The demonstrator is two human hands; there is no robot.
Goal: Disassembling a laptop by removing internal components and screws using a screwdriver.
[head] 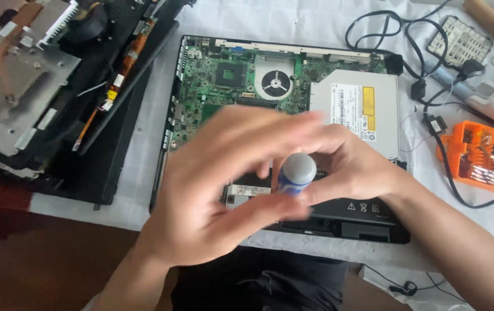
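From the head camera, both my hands met over the middle of the opened laptop base [293,75], which lay on the white cloth [316,23] covering the table. My right hand [351,164] closed around a small round container [298,173] with a pale grey top and a blue-and-white label, gripping it from the side so the top faced up at me. My left hand [224,178] came in from the other side, its fingers [258,124] blurred and curled over the container; they seemed to pinch at it, though I could not tell exactly how tightly.

I held the container above the near edge of the base, just over the dark battery bay, probably to keep it close to the exposed green circuit board [229,80] and its round cooling fan [274,82]. The silver optical drive [356,109] sat to the right of the fan, partly behind my right hand.

To my left lay a dismantled chassis with a metal plate [10,109] and a copper heat pipe. On my right sat an orange case of screwdriver bits [483,161], within easy reach, with black cables [431,109] looping beside it.
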